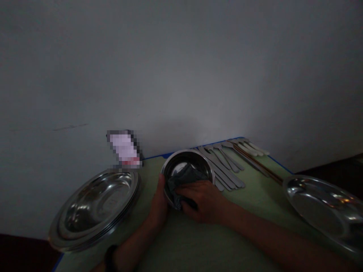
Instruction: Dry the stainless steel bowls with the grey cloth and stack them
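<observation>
A shiny steel bowl (187, 154) is tilted toward me above the middle of the table. My left hand (159, 204) grips its left rim, thumb along the edge and the other fingers hidden behind it. Inside the bowl, my right hand (202, 200) presses a dark grey cloth (188, 174) against the inner wall. Part of the cloth hangs over the near rim, under my right fingers.
Stacked steel plates (95, 204) stand at the left, a pixelated phone (124, 147) behind them. Knives (224, 173), forks and spoons (227, 156), chopsticks (256, 160) and white-handled utensils (252, 148) lie right of the bowl. An oval steel dish (320, 207) sits far right. A wall rises behind.
</observation>
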`<state>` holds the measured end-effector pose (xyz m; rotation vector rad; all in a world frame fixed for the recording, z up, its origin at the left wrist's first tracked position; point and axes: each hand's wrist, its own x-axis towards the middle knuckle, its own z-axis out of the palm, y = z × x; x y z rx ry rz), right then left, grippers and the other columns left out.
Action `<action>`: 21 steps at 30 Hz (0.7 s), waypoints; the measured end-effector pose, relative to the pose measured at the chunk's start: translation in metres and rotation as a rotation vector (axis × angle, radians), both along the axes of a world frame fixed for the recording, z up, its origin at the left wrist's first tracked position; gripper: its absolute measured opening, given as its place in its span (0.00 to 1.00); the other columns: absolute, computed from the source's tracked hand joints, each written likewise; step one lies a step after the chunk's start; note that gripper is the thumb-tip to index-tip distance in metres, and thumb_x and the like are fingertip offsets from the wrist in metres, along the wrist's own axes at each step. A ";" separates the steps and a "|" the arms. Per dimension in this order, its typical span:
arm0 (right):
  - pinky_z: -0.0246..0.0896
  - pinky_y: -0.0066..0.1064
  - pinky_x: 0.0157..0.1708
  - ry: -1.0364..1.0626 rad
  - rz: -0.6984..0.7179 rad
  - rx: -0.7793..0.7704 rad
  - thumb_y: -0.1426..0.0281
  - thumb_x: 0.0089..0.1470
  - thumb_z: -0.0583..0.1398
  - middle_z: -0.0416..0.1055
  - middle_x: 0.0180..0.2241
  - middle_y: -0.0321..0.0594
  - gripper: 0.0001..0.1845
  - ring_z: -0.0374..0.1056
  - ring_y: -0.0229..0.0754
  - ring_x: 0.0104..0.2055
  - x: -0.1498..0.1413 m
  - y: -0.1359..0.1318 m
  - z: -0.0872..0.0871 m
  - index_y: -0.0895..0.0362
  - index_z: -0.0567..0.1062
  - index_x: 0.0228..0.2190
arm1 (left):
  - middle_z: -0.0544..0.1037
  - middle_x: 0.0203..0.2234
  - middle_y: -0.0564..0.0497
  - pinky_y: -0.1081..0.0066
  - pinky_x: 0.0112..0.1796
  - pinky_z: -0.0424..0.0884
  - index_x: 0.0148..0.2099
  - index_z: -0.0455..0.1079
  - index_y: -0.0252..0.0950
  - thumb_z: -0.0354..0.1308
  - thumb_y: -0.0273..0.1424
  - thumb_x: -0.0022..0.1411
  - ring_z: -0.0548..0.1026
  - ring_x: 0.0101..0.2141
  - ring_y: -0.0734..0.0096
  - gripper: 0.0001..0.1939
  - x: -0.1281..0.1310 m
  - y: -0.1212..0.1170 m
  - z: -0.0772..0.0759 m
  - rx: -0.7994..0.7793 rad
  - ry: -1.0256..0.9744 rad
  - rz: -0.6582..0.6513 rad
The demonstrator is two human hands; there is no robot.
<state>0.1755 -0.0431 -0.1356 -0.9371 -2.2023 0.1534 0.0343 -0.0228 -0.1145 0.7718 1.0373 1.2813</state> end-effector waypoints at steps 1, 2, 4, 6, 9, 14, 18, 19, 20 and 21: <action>0.69 0.40 0.45 -0.002 -0.002 -0.002 0.68 0.53 0.57 0.78 0.44 0.45 0.18 0.75 0.47 0.44 0.000 0.000 0.000 0.58 0.76 0.45 | 0.83 0.38 0.48 0.63 0.60 0.54 0.34 0.78 0.37 0.54 0.46 0.60 0.69 0.56 0.59 0.19 -0.001 0.000 -0.001 0.006 0.001 -0.004; 0.69 0.40 0.45 -0.005 -0.003 -0.002 0.68 0.53 0.57 0.78 0.44 0.46 0.18 0.75 0.48 0.43 0.000 0.000 0.000 0.58 0.76 0.45 | 0.83 0.39 0.48 0.63 0.60 0.54 0.35 0.78 0.37 0.53 0.46 0.60 0.70 0.55 0.60 0.19 -0.001 0.001 -0.002 0.012 0.002 -0.011; 0.69 0.41 0.45 -0.006 -0.001 -0.002 0.68 0.54 0.57 0.77 0.44 0.45 0.18 0.75 0.48 0.44 0.001 0.000 0.000 0.58 0.76 0.46 | 0.83 0.38 0.48 0.63 0.60 0.53 0.36 0.78 0.36 0.53 0.47 0.60 0.71 0.54 0.60 0.21 -0.002 0.002 -0.004 0.009 0.002 -0.019; 0.69 0.40 0.45 -0.002 0.004 -0.001 0.68 0.54 0.57 0.77 0.44 0.45 0.18 0.75 0.47 0.44 0.001 0.000 -0.001 0.58 0.75 0.46 | 0.83 0.37 0.48 0.63 0.60 0.54 0.35 0.78 0.36 0.53 0.48 0.60 0.72 0.53 0.60 0.22 -0.003 0.003 -0.006 -0.002 0.003 -0.020; 0.68 0.39 0.46 0.002 0.018 -0.002 0.68 0.54 0.57 0.77 0.44 0.45 0.19 0.74 0.46 0.44 0.001 0.000 -0.002 0.58 0.75 0.47 | 0.83 0.36 0.47 0.63 0.60 0.55 0.35 0.78 0.36 0.55 0.48 0.59 0.72 0.53 0.59 0.21 -0.005 0.003 -0.009 -0.007 0.012 -0.006; 0.68 0.40 0.46 0.004 0.004 0.001 0.68 0.54 0.57 0.77 0.45 0.45 0.18 0.75 0.47 0.44 0.000 0.001 -0.004 0.58 0.75 0.46 | 0.83 0.36 0.47 0.62 0.61 0.53 0.35 0.78 0.37 0.55 0.48 0.58 0.69 0.56 0.59 0.21 -0.004 0.002 -0.007 -0.011 0.072 0.026; 0.69 0.40 0.44 0.021 -0.002 0.031 0.68 0.53 0.57 0.78 0.43 0.45 0.17 0.75 0.48 0.42 0.000 0.001 -0.004 0.58 0.76 0.45 | 0.83 0.36 0.46 0.59 0.59 0.57 0.33 0.77 0.36 0.54 0.49 0.57 0.67 0.57 0.57 0.21 0.000 0.001 -0.001 0.025 0.136 0.031; 0.70 0.40 0.44 0.025 0.003 0.038 0.68 0.53 0.57 0.78 0.43 0.45 0.17 0.75 0.48 0.42 0.000 0.001 -0.004 0.58 0.76 0.44 | 0.83 0.36 0.46 0.59 0.59 0.58 0.33 0.77 0.36 0.53 0.50 0.57 0.68 0.57 0.57 0.22 0.000 0.002 -0.001 0.040 0.159 0.036; 0.70 0.40 0.44 0.026 0.007 0.041 0.68 0.53 0.57 0.78 0.43 0.44 0.17 0.75 0.48 0.42 0.000 0.001 -0.004 0.58 0.76 0.44 | 0.83 0.36 0.46 0.58 0.58 0.59 0.34 0.77 0.36 0.52 0.51 0.57 0.68 0.56 0.56 0.24 -0.001 0.003 -0.003 0.061 0.185 0.031; 0.69 0.40 0.44 0.026 0.010 0.043 0.69 0.53 0.57 0.78 0.43 0.44 0.17 0.75 0.47 0.42 0.000 0.001 -0.004 0.58 0.76 0.44 | 0.83 0.36 0.46 0.58 0.58 0.59 0.35 0.77 0.36 0.50 0.52 0.58 0.70 0.55 0.56 0.26 -0.002 0.004 -0.006 0.085 0.211 0.024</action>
